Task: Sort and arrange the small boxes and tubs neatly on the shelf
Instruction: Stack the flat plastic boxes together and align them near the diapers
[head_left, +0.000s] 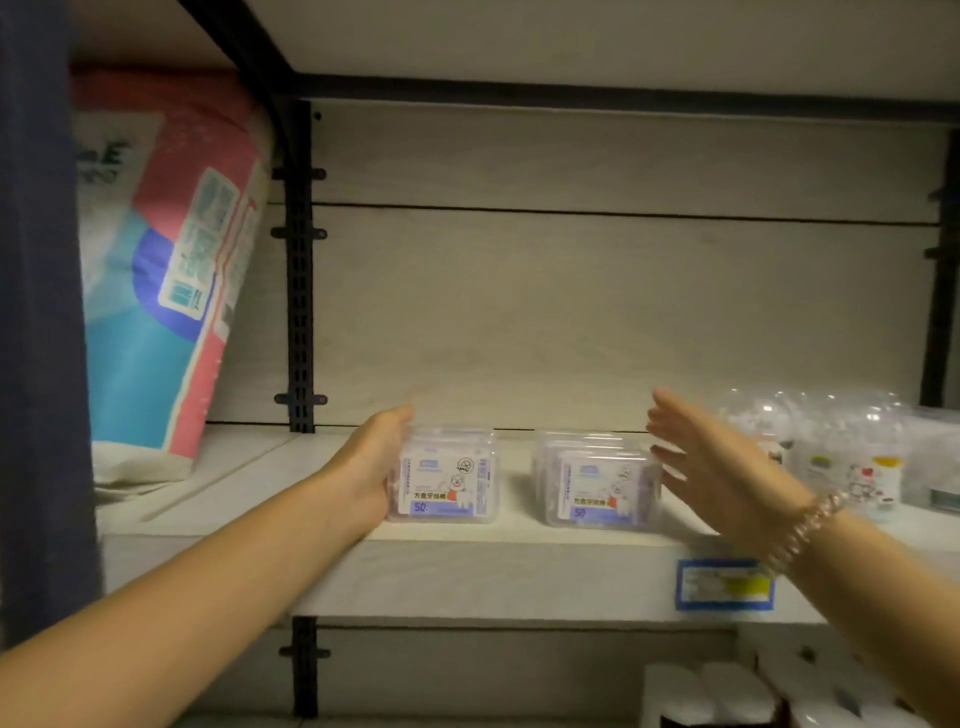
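Your left hand (371, 467) lay flat against the left boxes (444, 480), right hand (727, 470) open. Pushing unevenly could have skewed that row.

You've got a pale shelf (467, 566) with clear boxes up front, left row (447, 483) and right row (597, 486) sitting apart. Clear tubs (831, 457) crowd the right end, a pink-and-blue pack (171, 291) leans far left, and a blue price tag (724, 584) is stuck on the front edge.
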